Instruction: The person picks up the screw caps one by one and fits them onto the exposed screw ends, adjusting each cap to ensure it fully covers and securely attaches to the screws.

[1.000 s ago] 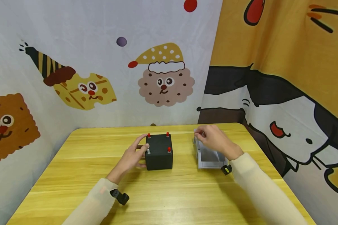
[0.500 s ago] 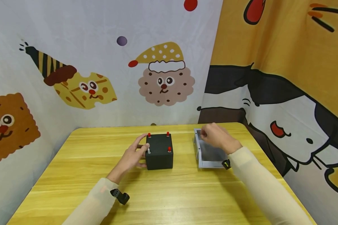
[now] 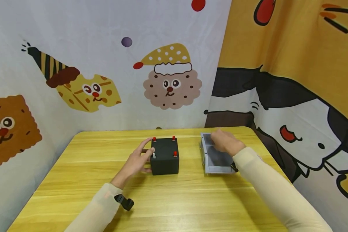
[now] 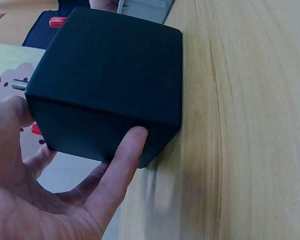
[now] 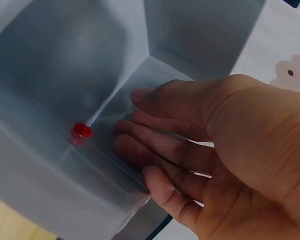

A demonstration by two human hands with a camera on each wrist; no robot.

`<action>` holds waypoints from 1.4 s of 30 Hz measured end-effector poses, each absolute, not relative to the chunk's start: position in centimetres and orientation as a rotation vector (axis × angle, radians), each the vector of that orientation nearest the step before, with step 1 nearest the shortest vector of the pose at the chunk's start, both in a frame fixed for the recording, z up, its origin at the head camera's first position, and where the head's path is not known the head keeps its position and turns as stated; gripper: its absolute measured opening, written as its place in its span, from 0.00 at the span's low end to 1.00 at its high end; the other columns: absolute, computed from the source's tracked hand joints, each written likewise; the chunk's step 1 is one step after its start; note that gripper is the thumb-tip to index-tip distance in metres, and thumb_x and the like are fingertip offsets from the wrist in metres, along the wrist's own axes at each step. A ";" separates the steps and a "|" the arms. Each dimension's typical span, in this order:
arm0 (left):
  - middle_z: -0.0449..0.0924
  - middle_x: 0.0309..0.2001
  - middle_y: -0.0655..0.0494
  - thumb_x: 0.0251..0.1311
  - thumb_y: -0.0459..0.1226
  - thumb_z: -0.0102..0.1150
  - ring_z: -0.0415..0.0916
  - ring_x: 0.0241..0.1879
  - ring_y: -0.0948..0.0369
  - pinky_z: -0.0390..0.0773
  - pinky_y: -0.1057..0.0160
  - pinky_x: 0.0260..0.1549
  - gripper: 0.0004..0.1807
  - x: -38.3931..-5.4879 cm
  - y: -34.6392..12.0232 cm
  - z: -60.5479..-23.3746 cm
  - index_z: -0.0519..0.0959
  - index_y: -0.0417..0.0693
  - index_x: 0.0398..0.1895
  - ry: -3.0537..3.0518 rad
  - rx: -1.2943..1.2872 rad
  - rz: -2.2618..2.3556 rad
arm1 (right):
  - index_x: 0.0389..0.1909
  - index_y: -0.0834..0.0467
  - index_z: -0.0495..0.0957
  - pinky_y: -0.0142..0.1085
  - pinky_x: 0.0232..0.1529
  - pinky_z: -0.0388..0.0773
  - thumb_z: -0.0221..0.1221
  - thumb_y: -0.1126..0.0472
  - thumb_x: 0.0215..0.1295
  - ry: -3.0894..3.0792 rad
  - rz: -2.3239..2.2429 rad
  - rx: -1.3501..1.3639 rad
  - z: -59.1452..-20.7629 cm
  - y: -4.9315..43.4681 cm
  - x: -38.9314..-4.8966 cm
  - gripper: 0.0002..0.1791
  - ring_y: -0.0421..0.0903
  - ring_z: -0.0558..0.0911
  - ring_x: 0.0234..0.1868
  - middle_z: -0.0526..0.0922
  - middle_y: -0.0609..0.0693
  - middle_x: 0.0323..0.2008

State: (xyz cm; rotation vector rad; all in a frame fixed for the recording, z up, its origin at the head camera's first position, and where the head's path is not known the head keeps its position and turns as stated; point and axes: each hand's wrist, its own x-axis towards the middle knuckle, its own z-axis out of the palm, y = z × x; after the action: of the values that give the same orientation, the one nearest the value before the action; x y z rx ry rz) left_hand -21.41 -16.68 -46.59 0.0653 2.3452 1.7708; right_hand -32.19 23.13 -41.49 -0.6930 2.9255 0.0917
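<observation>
A black block stands on the table with upright posts at its top corners. Red caps cover three posts; the near-left one is a bare metal threaded post. My left hand rests against the block's left side, thumb beside the bare post and fingers spread over the side face. My right hand reaches into the far part of a grey bin. In the right wrist view its fingers are loosely bent and hold nothing visible. A loose red cap shows inside the bin, apart from the fingertips.
The bin stands right of the block, with a strip of wooden table between them. Patterned cloth hangs behind the table and along its right side. A small black device is strapped at my left wrist.
My right hand has moved from the bin's left rim rightward and down into its far part, its fingers loosening from a pinched pose. The left hand and the block have stayed put.
</observation>
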 end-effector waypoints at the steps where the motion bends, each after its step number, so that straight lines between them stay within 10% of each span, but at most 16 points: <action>1: 0.70 0.83 0.32 0.92 0.58 0.56 0.85 0.61 0.41 0.99 0.38 0.44 0.36 -21.4 -16.7 -46.6 0.59 0.75 0.95 2.345 0.067 1.772 | 0.37 0.59 0.87 0.42 0.33 0.77 0.70 0.70 0.78 2.920 0.119 -0.694 -41.6 23.1 -32.3 0.07 0.48 0.77 0.30 0.85 0.53 0.31; 11: 0.71 0.83 0.32 0.91 0.59 0.56 0.88 0.61 0.41 0.99 0.39 0.43 0.36 -21.5 -16.4 -46.7 0.59 0.76 0.95 2.368 0.081 1.749 | 0.40 0.58 0.93 0.58 0.50 0.86 0.76 0.66 0.73 3.038 0.201 -0.862 -41.6 24.4 -31.8 0.01 0.55 0.84 0.42 0.90 0.57 0.42; 20: 0.71 0.83 0.32 0.91 0.59 0.56 0.89 0.59 0.43 0.99 0.39 0.42 0.37 -21.7 -16.5 -46.6 0.59 0.75 0.95 2.376 0.081 1.755 | 0.49 0.56 0.97 0.45 0.42 0.67 0.79 0.62 0.74 3.164 0.194 -0.850 -41.9 25.8 -31.2 0.06 0.54 0.70 0.45 0.77 0.54 0.46; 32: 0.72 0.82 0.33 0.91 0.59 0.57 0.87 0.59 0.43 0.99 0.39 0.42 0.36 -21.7 -16.6 -46.8 0.60 0.77 0.95 2.373 0.059 1.768 | 0.53 0.54 0.96 0.69 0.55 0.88 0.77 0.58 0.75 3.096 0.109 -0.605 -42.5 26.2 -30.7 0.10 0.75 0.79 0.66 0.74 0.77 0.77; 42: 0.71 0.82 0.32 0.91 0.59 0.56 0.88 0.58 0.44 0.99 0.40 0.42 0.36 -21.6 -16.6 -46.9 0.60 0.77 0.95 2.371 0.057 1.764 | 0.42 0.53 0.94 0.61 0.44 0.86 0.76 0.58 0.76 2.964 0.008 -0.451 -42.9 26.3 -31.4 0.03 0.65 0.78 0.52 0.81 0.71 0.64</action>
State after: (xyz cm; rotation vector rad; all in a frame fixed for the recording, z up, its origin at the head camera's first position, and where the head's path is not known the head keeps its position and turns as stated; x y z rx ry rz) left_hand -21.64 -16.64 -46.88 0.0567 2.3709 1.7641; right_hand -31.45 26.33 -42.88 -0.4506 2.9635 0.0079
